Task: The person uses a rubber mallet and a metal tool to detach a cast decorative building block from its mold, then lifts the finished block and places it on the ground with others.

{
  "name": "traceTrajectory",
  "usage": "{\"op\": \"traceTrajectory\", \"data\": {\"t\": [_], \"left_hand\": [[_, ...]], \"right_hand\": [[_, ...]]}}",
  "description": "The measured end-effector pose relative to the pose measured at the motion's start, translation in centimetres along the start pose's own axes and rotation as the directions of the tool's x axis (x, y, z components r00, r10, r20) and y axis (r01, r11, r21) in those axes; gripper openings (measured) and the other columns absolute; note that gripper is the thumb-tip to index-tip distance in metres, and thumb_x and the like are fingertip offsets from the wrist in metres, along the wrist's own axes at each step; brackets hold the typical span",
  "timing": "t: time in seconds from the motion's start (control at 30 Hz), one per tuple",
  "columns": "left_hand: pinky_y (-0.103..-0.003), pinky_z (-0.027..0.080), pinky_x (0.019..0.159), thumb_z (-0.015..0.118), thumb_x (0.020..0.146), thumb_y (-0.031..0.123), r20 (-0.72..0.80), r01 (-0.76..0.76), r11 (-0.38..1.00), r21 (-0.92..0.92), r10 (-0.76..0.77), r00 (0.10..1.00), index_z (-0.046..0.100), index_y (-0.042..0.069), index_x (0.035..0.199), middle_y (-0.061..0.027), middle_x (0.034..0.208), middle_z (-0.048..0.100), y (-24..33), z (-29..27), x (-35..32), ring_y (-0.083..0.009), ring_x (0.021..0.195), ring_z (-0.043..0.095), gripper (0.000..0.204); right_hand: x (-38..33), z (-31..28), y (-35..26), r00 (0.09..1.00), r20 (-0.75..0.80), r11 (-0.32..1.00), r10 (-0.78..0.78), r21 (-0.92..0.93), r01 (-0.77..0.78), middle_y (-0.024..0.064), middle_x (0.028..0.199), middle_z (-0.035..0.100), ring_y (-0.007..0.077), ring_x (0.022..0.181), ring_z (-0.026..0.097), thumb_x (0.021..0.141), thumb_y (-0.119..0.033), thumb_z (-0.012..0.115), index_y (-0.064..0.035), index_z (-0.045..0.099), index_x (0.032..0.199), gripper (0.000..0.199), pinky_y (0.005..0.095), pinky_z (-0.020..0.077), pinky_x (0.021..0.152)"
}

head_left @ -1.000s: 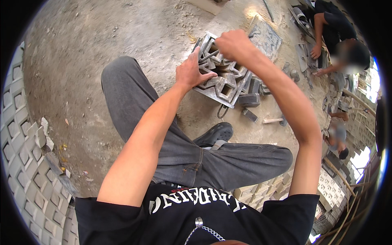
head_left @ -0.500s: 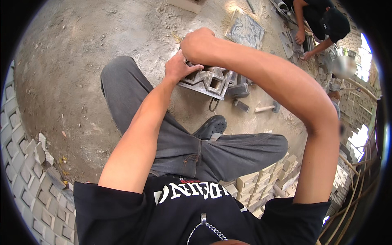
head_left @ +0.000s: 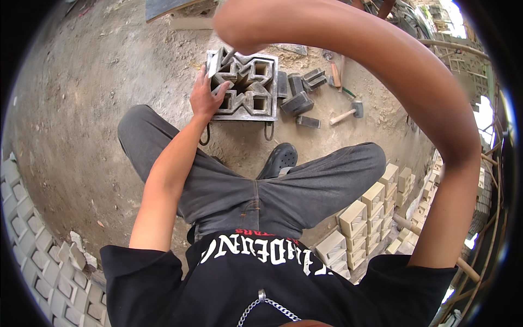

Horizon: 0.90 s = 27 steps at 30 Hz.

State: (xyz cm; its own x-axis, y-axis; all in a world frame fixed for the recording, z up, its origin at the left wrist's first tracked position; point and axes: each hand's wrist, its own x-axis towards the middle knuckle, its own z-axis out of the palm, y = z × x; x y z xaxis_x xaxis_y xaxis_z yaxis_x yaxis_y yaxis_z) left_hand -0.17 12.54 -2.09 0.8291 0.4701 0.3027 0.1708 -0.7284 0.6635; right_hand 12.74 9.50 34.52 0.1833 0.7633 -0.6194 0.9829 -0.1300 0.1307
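Observation:
A grey metal block mould point(head_left: 274, 82) rests on the ground in front of my crossed legs, with square cells around a star-shaped opening. My left hand point(head_left: 205, 101) lies against its left edge, fingers stretched along the rim and thumb spread over a cell. Above the mould's far left corner is my right hand point(head_left: 237, 30), bent down from a raised arm and slightly blurred. Its fingers look curled but are mostly hidden. A short grey bar point(head_left: 228, 57) shows just below that hand; I cannot tell whether the hand holds it.
Dark metal blocks point(head_left: 298, 103) lie right of the mould. Beyond them are a wooden-handled hammer point(head_left: 344, 116) and another wooden-handled tool point(head_left: 335, 75). Pale patterned blocks point(head_left: 357, 219) are stacked behind my right knee, and more blocks point(head_left: 41, 267) stand at the lower left.
My view has shifted, so the whole mould shows. My right hand has lifted away from beside my left hand, toward the far side. The left hand stays on the mould. The other person is out of view.

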Motion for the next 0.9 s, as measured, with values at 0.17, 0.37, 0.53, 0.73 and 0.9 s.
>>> {"op": "traceTrajectory", "data": {"t": [0.17, 0.37, 0.53, 0.73, 0.9], "left_hand": [[-0.041, 0.044, 0.101, 0.066, 0.088, 0.024, -0.137, -0.016, 0.985, -0.17, -0.008, 0.99, 0.057, 0.003, 0.124, -0.0165, 0.129, 0.059, -0.1, -0.2, 1.8, -0.0336, 0.12, 0.055, 0.043], [-0.039, 0.047, 0.093, 0.064, 0.09, 0.016, -0.141, -0.095, 0.979, -0.181, 0.07, 0.988, 0.062, 0.005, 0.117, -0.0142, 0.113, 0.065, 2.1, -1.1, 2.5, -0.0322, 0.107, 0.061, 0.029], [-0.036, 0.048, 0.091, 0.066, 0.09, 0.016, -0.029, -0.17, 0.962, -0.212, 0.168, 0.985, 0.064, 0.006, 0.115, -0.0144, 0.111, 0.066, 3.3, -0.5, 1.7, -0.0297, 0.105, 0.063, 0.027], [-0.036, 0.05, 0.09, 0.064, 0.093, 0.021, -0.049, 0.011, 0.992, -0.122, -0.017, 0.999, 0.065, 0.004, 0.115, -0.0122, 0.111, 0.068, -0.4, -1.1, 4.0, -0.024, 0.102, 0.065, 0.029], [-0.036, 0.051, 0.089, 0.064, 0.092, 0.022, -0.056, 0.081, 0.986, -0.145, -0.089, 0.994, 0.065, 0.004, 0.116, -0.0123, 0.11, 0.069, -2.7, -0.3, 6.5, -0.023, 0.1, 0.066, 0.03]], "right_hand": [[-7.8, 3.9, 3.4, 0.951, 0.011, 0.943, 0.309, 0.124, -0.308, 0.0187, 0.076, 0.069, 0.0332, 0.071, 0.068, 0.079, -0.017, 0.064, -0.0022, 0.074, 0.084, 0.018, 0.0435, 0.0535, 0.064], [-16.2, 16.3, 6.8, 0.836, 0.083, 0.746, 0.543, 0.41, -0.525, 0.0213, 0.081, 0.067, 0.0354, 0.077, 0.066, 0.091, -0.021, 0.06, -0.0036, 0.072, 0.101, 0.023, 0.0439, 0.0504, 0.074], [-21.6, 30.4, 10.3, 0.685, 0.315, 0.46, 0.657, 0.553, -0.695, 0.0215, 0.083, 0.068, 0.0312, 0.078, 0.067, 0.091, -0.024, 0.063, -0.0058, 0.07, 0.11, 0.027, 0.0402, 0.0494, 0.075], [-25.1, 51.7, 7.2, 0.464, 0.373, -0.078, 0.803, 0.839, -0.538, 0.0055, 0.065, 0.061, 0.0162, 0.06, 0.057, 0.09, -0.02, 0.063, -0.0021, 0.073, 0.1, 0.023, 0.0335, 0.0453, 0.06], [-20.2, 61.8, -1.0, 0.329, 0.577, -0.647, 0.747, 0.745, 0.163, -0.0068, 0.058, 0.045, 0.0032, 0.045, 0.033, 0.097, -0.025, 0.062, -0.0085, 0.074, 0.107, 0.023, 0.0256, 0.0251, 0.04]]}}
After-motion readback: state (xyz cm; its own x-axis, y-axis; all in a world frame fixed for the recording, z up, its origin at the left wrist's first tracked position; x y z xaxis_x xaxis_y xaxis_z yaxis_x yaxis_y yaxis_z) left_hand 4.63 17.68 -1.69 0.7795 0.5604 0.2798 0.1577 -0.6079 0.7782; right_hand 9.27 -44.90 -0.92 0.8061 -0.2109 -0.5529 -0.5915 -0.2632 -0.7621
